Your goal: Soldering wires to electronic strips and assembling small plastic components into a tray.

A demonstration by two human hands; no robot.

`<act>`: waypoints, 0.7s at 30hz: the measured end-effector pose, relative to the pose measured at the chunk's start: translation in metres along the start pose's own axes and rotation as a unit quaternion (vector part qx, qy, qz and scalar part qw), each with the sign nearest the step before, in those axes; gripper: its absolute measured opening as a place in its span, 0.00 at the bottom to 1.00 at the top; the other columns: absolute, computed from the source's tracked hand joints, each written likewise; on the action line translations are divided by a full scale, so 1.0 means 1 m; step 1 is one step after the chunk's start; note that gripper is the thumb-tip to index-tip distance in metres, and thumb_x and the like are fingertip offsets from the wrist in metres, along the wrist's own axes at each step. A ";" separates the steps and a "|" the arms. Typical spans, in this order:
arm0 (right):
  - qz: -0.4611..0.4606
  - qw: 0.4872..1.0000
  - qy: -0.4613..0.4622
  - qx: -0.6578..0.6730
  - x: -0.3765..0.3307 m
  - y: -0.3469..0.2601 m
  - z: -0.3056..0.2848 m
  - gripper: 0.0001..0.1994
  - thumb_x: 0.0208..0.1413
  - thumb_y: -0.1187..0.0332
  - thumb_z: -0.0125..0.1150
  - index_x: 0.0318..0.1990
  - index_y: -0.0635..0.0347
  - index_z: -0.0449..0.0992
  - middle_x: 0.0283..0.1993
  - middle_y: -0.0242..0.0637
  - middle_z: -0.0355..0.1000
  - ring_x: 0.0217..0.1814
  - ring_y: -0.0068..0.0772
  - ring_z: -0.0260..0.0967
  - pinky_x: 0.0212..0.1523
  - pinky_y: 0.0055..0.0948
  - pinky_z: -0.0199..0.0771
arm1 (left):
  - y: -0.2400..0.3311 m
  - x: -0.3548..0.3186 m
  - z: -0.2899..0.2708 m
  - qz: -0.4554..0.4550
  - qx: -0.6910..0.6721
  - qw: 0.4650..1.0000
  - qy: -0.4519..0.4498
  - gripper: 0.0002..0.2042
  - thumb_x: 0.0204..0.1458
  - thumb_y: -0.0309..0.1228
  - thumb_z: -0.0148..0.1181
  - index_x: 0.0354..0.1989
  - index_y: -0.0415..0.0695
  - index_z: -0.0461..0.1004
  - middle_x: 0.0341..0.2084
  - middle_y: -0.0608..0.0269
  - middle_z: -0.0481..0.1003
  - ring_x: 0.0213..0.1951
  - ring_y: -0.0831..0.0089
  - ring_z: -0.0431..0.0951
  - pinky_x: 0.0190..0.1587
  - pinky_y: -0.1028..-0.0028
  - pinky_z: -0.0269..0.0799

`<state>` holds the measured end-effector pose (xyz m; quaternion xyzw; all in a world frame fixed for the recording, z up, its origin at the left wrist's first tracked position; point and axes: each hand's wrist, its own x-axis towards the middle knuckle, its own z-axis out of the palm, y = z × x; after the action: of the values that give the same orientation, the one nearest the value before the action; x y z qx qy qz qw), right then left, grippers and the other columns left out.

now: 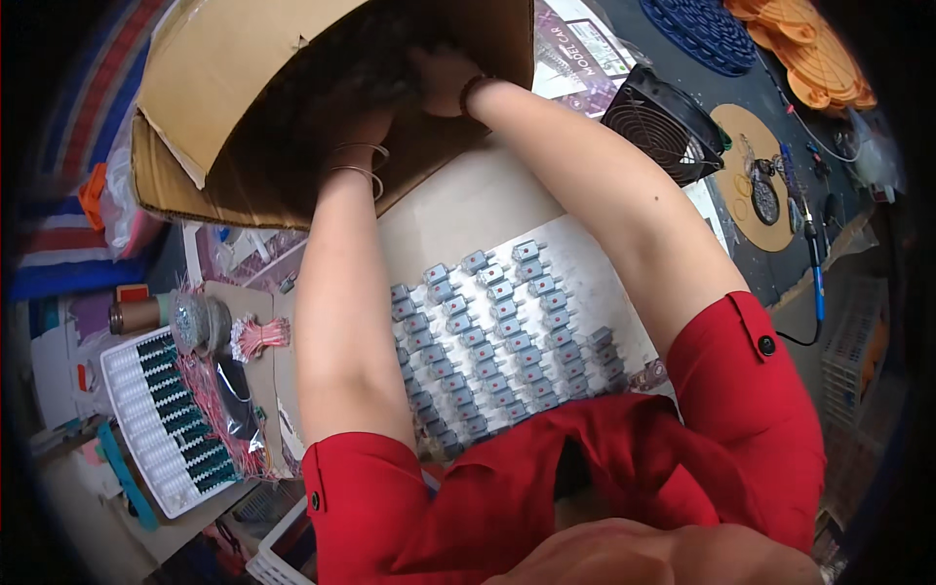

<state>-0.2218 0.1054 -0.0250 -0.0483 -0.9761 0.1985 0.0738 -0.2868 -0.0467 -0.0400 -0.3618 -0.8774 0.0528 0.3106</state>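
Both my arms reach forward into a large open cardboard box [180, 146] tipped toward me. Dark contents inside [356, 49] are too dim to make out. My left hand [366, 125], below two thin bangles, is in the box's shadow with its fingers hidden. Just right of it, my right hand [446, 80], with a dark bracelet at the wrist, reaches into the same dark heap; its fingertips are lost in shadow. Between my forearms, several rows of small grey box-shaped parts [502, 331], many with a red dot, stand on a pale board [585, 258].
On the left lie a white ribbed tray [127, 390] with dark green strips, solder wire spools [190, 324] and pink wires [261, 336]. At right are a black fan [653, 127], a round brown board [746, 195], a blue-handled soldering iron [815, 268] and orange parts [804, 49].
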 end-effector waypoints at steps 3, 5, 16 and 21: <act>-0.074 0.996 0.041 0.019 -0.020 0.033 -0.002 0.31 0.47 0.69 0.61 0.62 0.64 0.64 0.61 0.57 0.66 0.63 0.58 0.64 0.62 0.44 0.67 | 0.037 0.009 -0.015 0.033 -0.175 0.972 -0.153 0.25 0.53 0.40 0.55 0.61 0.47 0.69 0.60 0.49 0.70 0.61 0.55 0.69 0.64 0.66 0.63; -0.010 0.999 -0.052 0.000 -0.043 0.033 -0.014 0.29 0.47 0.69 0.61 0.60 0.65 0.66 0.60 0.58 0.66 0.61 0.59 0.65 0.61 0.43 0.69 | 0.066 -0.011 -0.026 -0.060 -0.351 0.922 -0.153 0.23 0.50 0.41 0.61 0.54 0.45 0.75 0.52 0.48 0.75 0.54 0.54 0.75 0.58 0.63 0.68; 0.018 0.999 -0.014 0.029 -0.255 0.083 -0.104 0.26 0.49 0.74 0.63 0.59 0.65 0.69 0.52 0.52 0.69 0.53 0.50 0.71 0.54 0.37 0.73 | 0.167 -0.049 -0.130 0.068 -0.613 0.757 -0.216 0.22 0.43 0.20 0.66 0.51 0.35 0.74 0.42 0.54 0.78 0.44 0.63 0.79 0.49 0.69 0.74; -0.026 0.988 0.143 -0.045 -0.304 0.076 -0.115 0.20 0.50 0.80 0.55 0.52 0.59 0.75 0.47 0.46 0.73 0.51 0.51 0.71 0.54 0.41 0.72 | 0.145 -0.091 -0.177 0.009 -0.461 0.878 -0.125 0.17 0.47 0.20 0.60 0.48 0.38 0.77 0.45 0.48 0.77 0.46 0.49 0.77 0.53 0.62 0.72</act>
<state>0.1011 0.1813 0.0115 -0.0536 -0.9644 0.1437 0.2153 -0.0466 -0.0249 0.0099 -0.4622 -0.8307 -0.3103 -0.0040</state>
